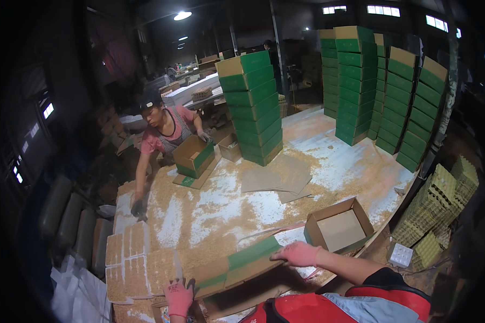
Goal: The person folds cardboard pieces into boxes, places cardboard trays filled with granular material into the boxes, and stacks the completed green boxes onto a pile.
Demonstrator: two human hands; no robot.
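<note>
A long green-and-brown cardboard box [253, 257] lies tilted before me at the table's near edge, its dark inside facing me. My right hand [298, 253], in a pink glove, is closed on the upper edge of its right part. At the box's left end is my left hand [179, 297], gloved in pink with dark fingertips; its thumb side presses the cardboard, and some fingers are hard to make out. Just beyond my right hand an empty open carton [339, 225] stands upright. Part of a smaller carton [159, 310] shows below my left hand.
Across the sawdust-strewn table [210, 194], a co-worker [170, 126] handles an open green carton [194, 156]. Tall stacks of green cartons [253, 107] stand farther back. Flat cardboard sheets [280, 175] lie mid-table. Egg trays [436, 204] are piled at right, sawdust-covered blocks [128, 264] at left.
</note>
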